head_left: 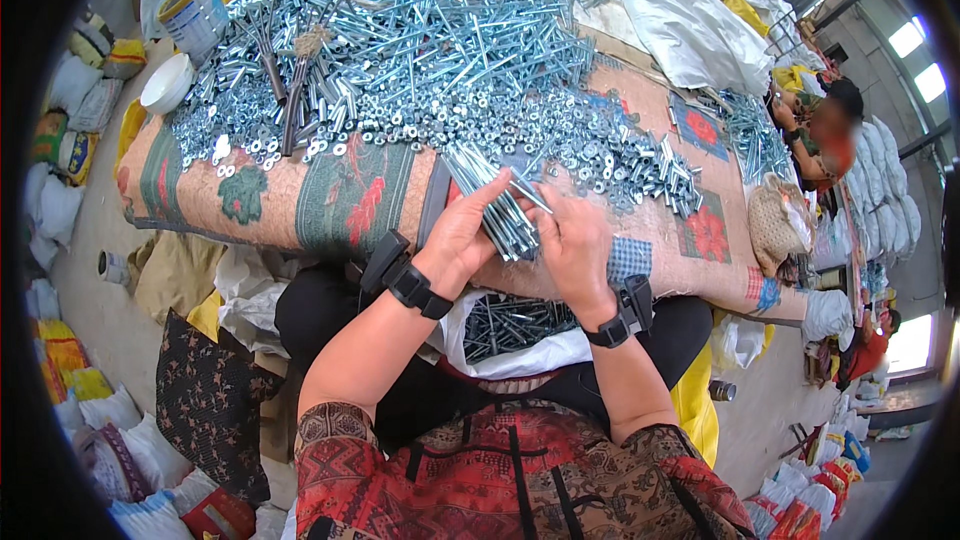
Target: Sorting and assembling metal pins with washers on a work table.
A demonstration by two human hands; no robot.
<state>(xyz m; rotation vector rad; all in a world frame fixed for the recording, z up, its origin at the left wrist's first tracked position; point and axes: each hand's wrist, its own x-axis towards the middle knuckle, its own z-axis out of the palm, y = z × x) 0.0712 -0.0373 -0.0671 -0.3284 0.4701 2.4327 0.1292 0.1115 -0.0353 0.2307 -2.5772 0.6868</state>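
Note:
Over the near edge of the table, my left hand (465, 230) is closed around a bundle of long silvery bolts (511, 232). My right hand (577, 242) sits just beside it, fingers pinching one bolt (530, 194) that slants up toward the left hand's fingertips. Directly beyond both hands lies a spread of small nuts and washers (430, 122), with short metal sleeves (672, 180) to the right. A big heap of long bolts (430, 30) rises behind them. Between my knees, below the hands, a white sack (530, 365) gapes around darker bolts (512, 325).
Patterned cloth (275, 195) covers the table. On its left stand a white bowl (167, 84) and a bucket (193, 15); a white plastic sack (695, 25) lies at the back right. Another person (830, 140) sits at the right end, near a woven bag (775, 227). Sacks line the floor.

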